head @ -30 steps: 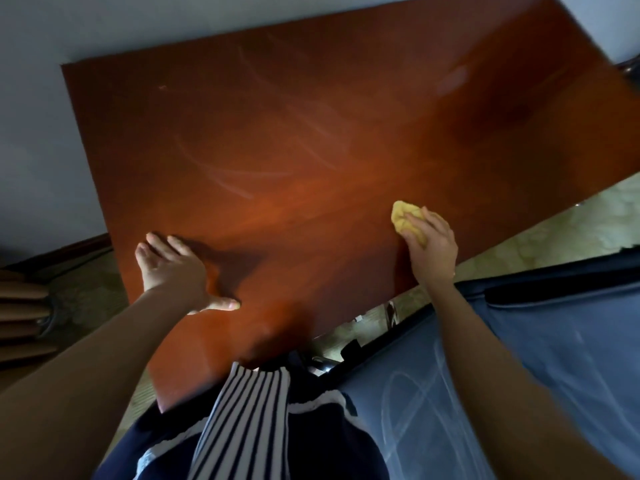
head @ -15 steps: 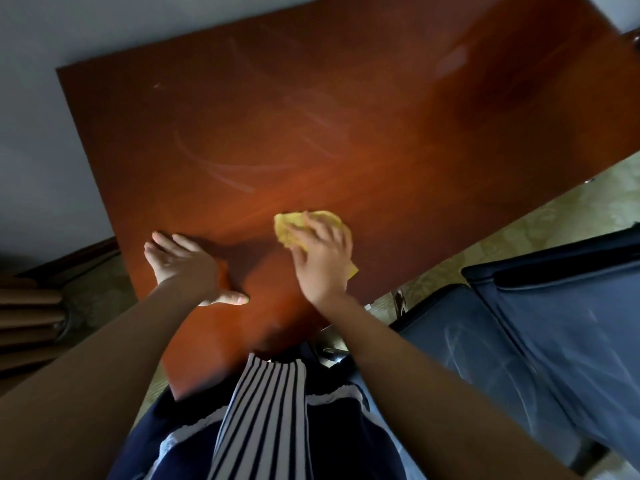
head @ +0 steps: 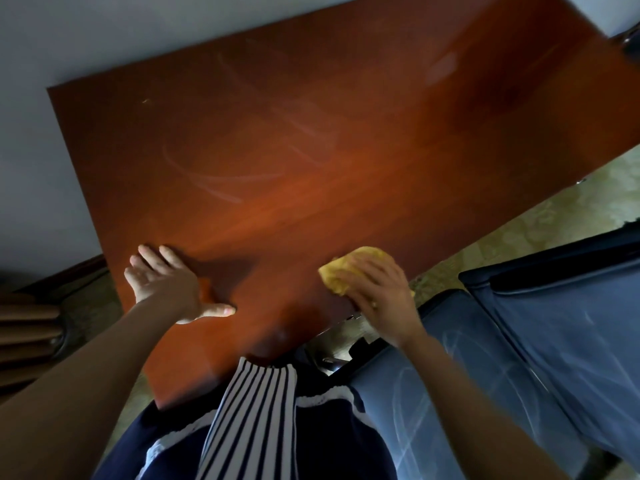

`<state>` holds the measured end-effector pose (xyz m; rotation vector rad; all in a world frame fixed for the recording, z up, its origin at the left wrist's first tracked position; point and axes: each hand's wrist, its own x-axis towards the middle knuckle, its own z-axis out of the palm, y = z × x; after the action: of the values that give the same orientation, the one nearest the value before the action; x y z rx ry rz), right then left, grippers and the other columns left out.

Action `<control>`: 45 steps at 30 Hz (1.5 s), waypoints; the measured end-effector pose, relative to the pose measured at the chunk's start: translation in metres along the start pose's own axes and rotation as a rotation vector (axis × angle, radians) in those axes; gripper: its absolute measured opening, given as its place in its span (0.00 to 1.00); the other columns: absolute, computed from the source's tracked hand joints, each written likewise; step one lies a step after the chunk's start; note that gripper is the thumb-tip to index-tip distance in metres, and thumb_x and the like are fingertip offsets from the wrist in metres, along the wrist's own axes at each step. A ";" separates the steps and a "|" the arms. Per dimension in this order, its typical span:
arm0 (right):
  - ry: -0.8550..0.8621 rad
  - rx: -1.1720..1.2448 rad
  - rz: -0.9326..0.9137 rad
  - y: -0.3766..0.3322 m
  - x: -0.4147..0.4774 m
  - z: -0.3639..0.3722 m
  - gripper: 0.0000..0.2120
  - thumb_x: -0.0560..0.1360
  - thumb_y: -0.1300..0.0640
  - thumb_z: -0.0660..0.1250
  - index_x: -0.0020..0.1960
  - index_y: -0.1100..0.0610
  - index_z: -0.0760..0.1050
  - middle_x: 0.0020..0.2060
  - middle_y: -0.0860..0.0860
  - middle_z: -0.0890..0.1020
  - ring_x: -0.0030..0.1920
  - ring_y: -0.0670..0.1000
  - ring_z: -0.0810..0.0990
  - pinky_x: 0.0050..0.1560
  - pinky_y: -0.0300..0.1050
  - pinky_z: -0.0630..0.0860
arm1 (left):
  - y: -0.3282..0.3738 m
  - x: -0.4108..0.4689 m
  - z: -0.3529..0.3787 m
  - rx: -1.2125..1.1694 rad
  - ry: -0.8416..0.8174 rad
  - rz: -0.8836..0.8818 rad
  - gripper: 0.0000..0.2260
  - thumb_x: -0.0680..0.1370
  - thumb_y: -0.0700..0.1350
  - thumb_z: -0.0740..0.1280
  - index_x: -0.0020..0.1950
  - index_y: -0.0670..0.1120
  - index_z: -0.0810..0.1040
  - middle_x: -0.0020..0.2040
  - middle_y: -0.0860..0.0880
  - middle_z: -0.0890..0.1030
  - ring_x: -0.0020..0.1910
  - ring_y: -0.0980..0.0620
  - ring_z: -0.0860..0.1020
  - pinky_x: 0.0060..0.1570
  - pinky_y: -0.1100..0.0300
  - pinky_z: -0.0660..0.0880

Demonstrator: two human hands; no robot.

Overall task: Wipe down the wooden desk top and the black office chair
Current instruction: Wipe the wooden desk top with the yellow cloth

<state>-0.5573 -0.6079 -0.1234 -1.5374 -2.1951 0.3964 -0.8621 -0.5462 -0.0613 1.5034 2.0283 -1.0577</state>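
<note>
The reddish wooden desk top (head: 311, 140) fills the middle of the view, with faint curved wipe streaks across it. My left hand (head: 169, 285) rests flat on the desk near its left front corner, fingers straight and thumb out. My right hand (head: 381, 292) holds a bunched yellow cloth (head: 346, 271) against the desk at its front edge, fingers curled over it. The black office chair (head: 540, 358) stands at the lower right, its seat and backrest marked with pale streaks.
A pale wall runs behind the desk. Patterned light floor (head: 568, 216) shows between desk and chair. Dark slatted wood (head: 24, 334) stands at the far left. My striped and navy clothing (head: 256, 427) fills the bottom centre.
My right hand swept the cloth left to the desk's middle, then back right to the front edge. The left hand stayed planted on the desk.
</note>
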 end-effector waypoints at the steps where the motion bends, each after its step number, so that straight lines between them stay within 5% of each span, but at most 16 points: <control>1: 0.027 -0.009 0.059 0.014 0.001 -0.007 0.13 0.76 0.54 0.64 0.59 0.52 0.80 0.60 0.52 0.79 0.61 0.58 0.76 0.61 0.61 0.70 | 0.000 0.000 0.000 0.001 0.003 -0.001 0.68 0.58 0.79 0.60 0.72 0.30 0.34 0.73 0.28 0.40 0.74 0.31 0.45 0.72 0.41 0.49; 5: 0.095 -0.049 0.313 0.059 0.016 -0.032 0.15 0.73 0.63 0.71 0.59 0.56 0.79 0.62 0.56 0.78 0.63 0.61 0.74 0.61 0.67 0.69 | 0.000 -0.001 0.001 -0.022 0.012 0.012 0.68 0.58 0.78 0.61 0.72 0.30 0.34 0.73 0.27 0.39 0.74 0.30 0.44 0.71 0.40 0.49; 17: 0.118 -0.143 0.737 0.056 0.109 -0.032 0.16 0.79 0.55 0.63 0.66 0.49 0.74 0.71 0.46 0.68 0.72 0.52 0.61 0.70 0.52 0.59 | -0.003 0.001 0.007 -0.043 0.072 0.045 0.67 0.58 0.79 0.60 0.72 0.30 0.35 0.73 0.26 0.41 0.74 0.30 0.45 0.71 0.39 0.47; 21: 0.064 -0.117 0.565 0.007 0.116 -0.002 0.16 0.78 0.53 0.64 0.65 0.45 0.75 0.70 0.43 0.68 0.70 0.50 0.63 0.70 0.49 0.56 | -0.004 0.002 0.008 -0.044 0.079 0.044 0.67 0.58 0.79 0.60 0.72 0.30 0.34 0.73 0.26 0.41 0.74 0.30 0.45 0.71 0.39 0.48; 27: 0.002 0.054 0.235 -0.057 0.065 0.032 0.16 0.74 0.58 0.66 0.61 0.47 0.79 0.66 0.49 0.75 0.67 0.56 0.70 0.70 0.61 0.58 | -0.004 0.003 0.010 -0.073 0.081 0.042 0.68 0.57 0.78 0.62 0.73 0.31 0.34 0.73 0.27 0.40 0.74 0.31 0.44 0.71 0.39 0.47; 35: -0.221 0.076 -0.270 -0.035 0.016 0.012 0.13 0.74 0.55 0.69 0.58 0.51 0.81 0.63 0.50 0.78 0.65 0.56 0.73 0.68 0.60 0.61 | -0.005 0.005 0.011 -0.093 0.091 0.053 0.69 0.56 0.79 0.62 0.72 0.31 0.35 0.73 0.27 0.40 0.74 0.30 0.44 0.71 0.38 0.46; 39: -0.243 0.047 -0.277 -0.005 0.022 -0.009 0.16 0.71 0.58 0.71 0.59 0.52 0.80 0.62 0.51 0.78 0.65 0.55 0.73 0.66 0.60 0.65 | -0.005 0.005 0.014 -0.097 0.102 0.056 0.69 0.56 0.79 0.61 0.72 0.31 0.34 0.73 0.27 0.40 0.74 0.30 0.44 0.71 0.39 0.46; 45: -0.250 0.002 -0.046 0.027 0.074 -0.025 0.17 0.73 0.63 0.71 0.61 0.54 0.79 0.64 0.54 0.76 0.66 0.58 0.72 0.66 0.62 0.65 | -0.004 0.004 0.012 -0.103 0.103 0.058 0.68 0.57 0.78 0.62 0.72 0.30 0.35 0.72 0.26 0.41 0.73 0.29 0.44 0.72 0.39 0.46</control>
<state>-0.5447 -0.5296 -0.1013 -1.5022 -2.4112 0.6050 -0.8684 -0.5532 -0.0705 1.5823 2.0608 -0.8562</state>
